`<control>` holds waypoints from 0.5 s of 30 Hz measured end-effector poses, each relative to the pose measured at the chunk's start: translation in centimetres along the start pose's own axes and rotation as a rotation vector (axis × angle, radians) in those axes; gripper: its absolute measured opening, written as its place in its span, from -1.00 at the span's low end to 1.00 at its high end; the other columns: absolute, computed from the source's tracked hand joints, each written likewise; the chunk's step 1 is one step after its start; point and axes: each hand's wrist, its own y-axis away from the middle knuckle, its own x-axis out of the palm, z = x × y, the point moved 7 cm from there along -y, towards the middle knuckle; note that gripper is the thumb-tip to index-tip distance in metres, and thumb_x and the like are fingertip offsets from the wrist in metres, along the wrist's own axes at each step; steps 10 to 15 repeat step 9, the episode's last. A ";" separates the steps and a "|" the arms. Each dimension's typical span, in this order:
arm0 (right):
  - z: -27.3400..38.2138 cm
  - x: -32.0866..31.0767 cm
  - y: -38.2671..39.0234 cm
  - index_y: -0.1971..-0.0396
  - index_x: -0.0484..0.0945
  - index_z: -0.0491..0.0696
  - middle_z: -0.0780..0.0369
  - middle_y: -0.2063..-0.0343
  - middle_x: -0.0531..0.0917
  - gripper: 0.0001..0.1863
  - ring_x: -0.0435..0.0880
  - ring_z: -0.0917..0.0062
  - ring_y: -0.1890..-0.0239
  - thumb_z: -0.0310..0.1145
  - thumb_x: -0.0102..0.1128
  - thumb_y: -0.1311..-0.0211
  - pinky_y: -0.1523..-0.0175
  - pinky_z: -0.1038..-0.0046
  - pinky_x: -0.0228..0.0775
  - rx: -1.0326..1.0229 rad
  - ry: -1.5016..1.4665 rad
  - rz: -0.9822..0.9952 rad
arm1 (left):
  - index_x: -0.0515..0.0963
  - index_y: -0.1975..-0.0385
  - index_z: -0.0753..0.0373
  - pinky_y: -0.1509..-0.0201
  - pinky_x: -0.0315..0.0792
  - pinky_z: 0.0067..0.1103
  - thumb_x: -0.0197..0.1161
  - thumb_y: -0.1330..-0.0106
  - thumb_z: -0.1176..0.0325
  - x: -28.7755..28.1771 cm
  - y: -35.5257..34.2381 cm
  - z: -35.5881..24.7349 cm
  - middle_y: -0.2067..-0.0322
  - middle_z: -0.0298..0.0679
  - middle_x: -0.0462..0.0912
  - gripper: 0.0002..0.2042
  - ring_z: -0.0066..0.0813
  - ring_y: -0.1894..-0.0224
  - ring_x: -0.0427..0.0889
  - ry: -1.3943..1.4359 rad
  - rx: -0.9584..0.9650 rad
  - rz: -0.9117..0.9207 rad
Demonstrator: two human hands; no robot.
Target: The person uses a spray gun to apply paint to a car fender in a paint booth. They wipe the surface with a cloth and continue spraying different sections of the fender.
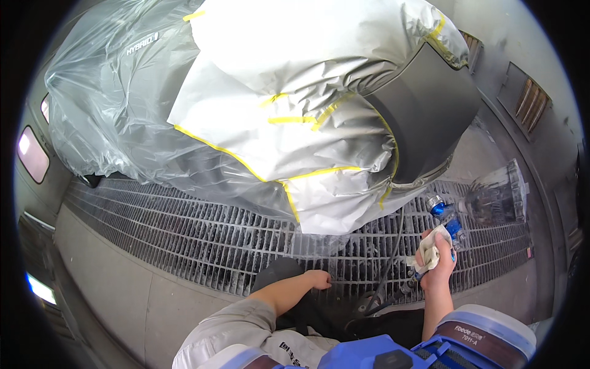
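In my right hand (437, 258) is a spray gun (453, 229) with blue metal parts, held tilted at the right. A crumpled pale cloth (432, 247) is wrapped between my fingers and the gun. A large clear cup (498, 195) sits on the gun and points away to the right. My left hand (319, 279) is closed in a loose fist beside my knee, low over the floor grating; nothing shows in it. Beyond the gun is a car's grey painted panel (430, 101), the unwrapped corner, apart from the gun.
White masking sheet (246, 74) with yellow tape (292, 120) covers the car around the panel. Clear plastic film (110, 104) drapes the rest. A dark hose (393, 258) crosses the floor grating (233, 237). Vented booth walls (525, 101) stand at right. My blue respirator (375, 353) fills the lower edge.
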 end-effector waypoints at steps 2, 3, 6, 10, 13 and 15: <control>0.1 0.2 0.2 0.12 0.64 -0.15 0.18 0.26 0.68 -0.71 0.54 0.55 0.55 -0.21 0.26 -0.45 0.58 0.47 0.29 -0.020 -0.028 -0.011 | 0.77 -0.04 0.06 -0.16 0.61 -0.17 0.30 -0.38 -0.03 0.0 -0.1 -0.2 -0.02 -0.14 0.81 -0.60 -0.06 -0.11 0.75 -0.001 0.003 0.010; 0.1 0.0 0.2 0.12 0.64 -0.16 0.17 0.26 0.68 -0.71 0.53 0.55 0.55 -0.20 0.26 -0.44 0.58 0.47 0.28 -0.018 -0.015 -0.049 | 0.77 -0.04 0.06 -0.17 0.61 -0.18 0.30 -0.38 -0.03 0.0 -0.1 -0.3 -0.03 -0.14 0.81 -0.60 -0.06 -0.12 0.75 0.001 -0.006 0.001; 0.3 0.0 0.5 0.12 0.64 -0.17 0.17 0.26 0.68 -0.70 0.53 0.54 0.56 -0.20 0.27 -0.44 0.58 0.47 0.28 -0.025 -0.009 -0.034 | 0.77 -0.04 0.05 -0.18 0.61 -0.19 0.31 -0.38 -0.03 0.1 0.1 -1.0 -0.04 -0.14 0.81 -0.60 -0.08 -0.13 0.75 -0.030 0.010 0.024; 0.5 -0.1 0.7 0.12 0.64 -0.17 0.17 0.25 0.69 -0.69 0.52 0.54 0.57 -0.20 0.28 -0.43 0.58 0.46 0.28 -0.033 0.004 -0.002 | 0.77 -0.04 0.06 -0.19 0.61 -0.20 0.31 -0.37 -0.04 0.3 0.4 -1.6 -0.04 -0.14 0.81 -0.60 -0.08 -0.14 0.75 -0.049 0.011 0.058; 0.5 -0.1 0.7 0.12 0.64 -0.17 0.17 0.25 0.69 -0.69 0.52 0.54 0.57 -0.20 0.28 -0.43 0.58 0.46 0.28 -0.033 0.004 -0.002 | 0.77 -0.04 0.06 -0.19 0.61 -0.20 0.31 -0.37 -0.04 0.3 0.4 -1.6 -0.04 -0.14 0.81 -0.60 -0.08 -0.14 0.75 -0.049 0.011 0.058; 0.5 -0.1 0.7 0.12 0.64 -0.17 0.17 0.25 0.69 -0.69 0.52 0.54 0.57 -0.20 0.28 -0.43 0.58 0.46 0.28 -0.033 0.004 -0.002 | 0.77 -0.04 0.06 -0.19 0.61 -0.20 0.31 -0.37 -0.04 0.3 0.4 -1.6 -0.04 -0.14 0.81 -0.60 -0.08 -0.14 0.75 -0.049 0.011 0.058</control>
